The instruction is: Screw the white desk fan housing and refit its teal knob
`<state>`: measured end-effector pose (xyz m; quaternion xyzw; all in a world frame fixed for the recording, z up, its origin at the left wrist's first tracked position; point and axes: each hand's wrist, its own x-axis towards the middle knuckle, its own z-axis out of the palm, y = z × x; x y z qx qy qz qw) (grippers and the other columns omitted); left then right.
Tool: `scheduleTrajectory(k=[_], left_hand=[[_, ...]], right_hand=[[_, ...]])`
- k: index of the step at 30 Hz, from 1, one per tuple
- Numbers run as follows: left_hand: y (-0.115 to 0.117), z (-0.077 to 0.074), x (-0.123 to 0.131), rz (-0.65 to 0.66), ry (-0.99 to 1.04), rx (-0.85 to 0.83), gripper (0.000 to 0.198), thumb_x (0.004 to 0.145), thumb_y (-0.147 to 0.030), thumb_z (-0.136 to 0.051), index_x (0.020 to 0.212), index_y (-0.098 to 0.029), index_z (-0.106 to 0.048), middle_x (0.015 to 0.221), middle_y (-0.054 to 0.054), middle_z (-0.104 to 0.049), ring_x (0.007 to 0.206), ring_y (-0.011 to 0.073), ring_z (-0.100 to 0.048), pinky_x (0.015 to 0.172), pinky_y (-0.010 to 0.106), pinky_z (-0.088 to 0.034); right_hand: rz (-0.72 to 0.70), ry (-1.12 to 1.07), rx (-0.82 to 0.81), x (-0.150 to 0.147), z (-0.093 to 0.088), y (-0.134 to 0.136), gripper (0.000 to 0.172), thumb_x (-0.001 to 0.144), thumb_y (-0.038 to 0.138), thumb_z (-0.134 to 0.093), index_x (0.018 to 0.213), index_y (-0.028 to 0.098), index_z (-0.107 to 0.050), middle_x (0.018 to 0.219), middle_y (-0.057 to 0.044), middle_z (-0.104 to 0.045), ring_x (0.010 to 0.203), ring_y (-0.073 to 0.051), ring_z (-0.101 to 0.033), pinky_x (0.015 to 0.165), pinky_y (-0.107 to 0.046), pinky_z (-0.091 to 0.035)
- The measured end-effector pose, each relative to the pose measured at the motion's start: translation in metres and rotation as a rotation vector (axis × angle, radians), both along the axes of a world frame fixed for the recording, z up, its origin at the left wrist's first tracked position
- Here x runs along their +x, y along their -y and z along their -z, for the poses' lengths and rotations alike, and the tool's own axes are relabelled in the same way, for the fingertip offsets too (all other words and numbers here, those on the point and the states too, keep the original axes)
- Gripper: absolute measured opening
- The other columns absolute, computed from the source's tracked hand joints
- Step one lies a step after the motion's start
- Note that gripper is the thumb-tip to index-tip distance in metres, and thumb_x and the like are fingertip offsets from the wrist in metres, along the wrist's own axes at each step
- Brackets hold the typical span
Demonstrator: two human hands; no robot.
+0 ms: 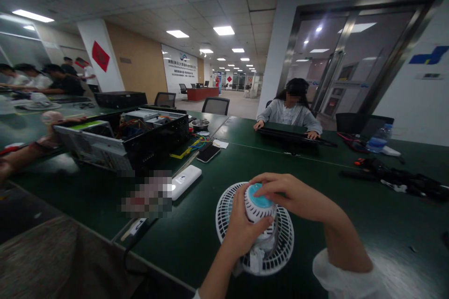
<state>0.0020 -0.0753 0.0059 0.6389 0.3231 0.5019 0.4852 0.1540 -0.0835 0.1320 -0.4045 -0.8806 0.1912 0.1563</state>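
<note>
one white plastic fan (253,211) lies grille-down on the dark green surface (189,243), its round grille (286,238) finely slatted, its ribbed motor housing topped by one turquoise disc (261,202). two hands are on it: the left hand (242,230) grasps the housing; the right hand (289,191) rests bent fingers on the disc, though whether it grips i cannot tell. to the left are one black smartphone (208,153), one long white rounded device (187,182) and one opened black-and-silver metal computer case (154,147).
</note>
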Motion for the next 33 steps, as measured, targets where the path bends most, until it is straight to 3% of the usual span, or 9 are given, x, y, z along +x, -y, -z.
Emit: scheduleTrajectory(k=[14, 19, 25, 33], left_hand=[[0.000, 0.002, 0.001, -0.021, -0.025, 0.028, 0.070, 0.069, -0.028, -0.070, 0.130, -0.022, -0.035, 0.134, 0.011, -0.042, 0.126, 0.0295, -0.038, 0.108, 0.046, -0.026], [0.000, 0.002, 0.002, -0.028, -0.020, 0.020, 0.072, 0.067, -0.029, -0.071, 0.130, -0.022, -0.036, 0.134, 0.010, -0.043, 0.126, 0.0307, -0.039, 0.107, 0.045, -0.028], [0.000, 0.000, 0.001, 0.000, -0.024, 0.009, 0.069, 0.071, -0.028, -0.069, 0.130, -0.022, -0.034, 0.135, 0.010, -0.042, 0.126, 0.0283, -0.039, 0.108, 0.044, -0.027], [0.002, -0.004, 0.001, 0.010, -0.021, 0.009, 0.067, 0.071, -0.027, -0.069, 0.129, -0.022, -0.034, 0.133, 0.010, -0.043, 0.124, 0.0281, -0.041, 0.107, 0.044, -0.029]], right_hand=[[-0.164, -0.242, -0.244, 0.022, 0.012, -0.025, 0.023, 0.086, 0.023, -0.053, 0.104, 0.020, -0.067, 0.118, -0.007, -0.058, 0.105, -0.015, -0.056, 0.087, -0.029, -0.044], [-0.178, -0.267, -0.259, 0.024, 0.014, -0.028, 0.023, 0.086, 0.025, -0.054, 0.104, 0.019, -0.067, 0.117, -0.007, -0.057, 0.103, -0.015, -0.056, 0.086, -0.029, -0.044], [-0.046, -0.106, -0.103, 0.011, 0.009, -0.019, 0.019, 0.081, 0.028, -0.060, 0.095, 0.019, -0.069, 0.101, -0.004, -0.057, 0.092, -0.014, -0.057, 0.079, -0.026, -0.044], [0.155, 0.094, 0.059, -0.007, -0.001, 0.000, 0.010, 0.080, 0.021, -0.060, 0.089, 0.019, -0.065, 0.096, -0.003, -0.062, 0.091, -0.017, -0.056, 0.080, -0.030, -0.040]])
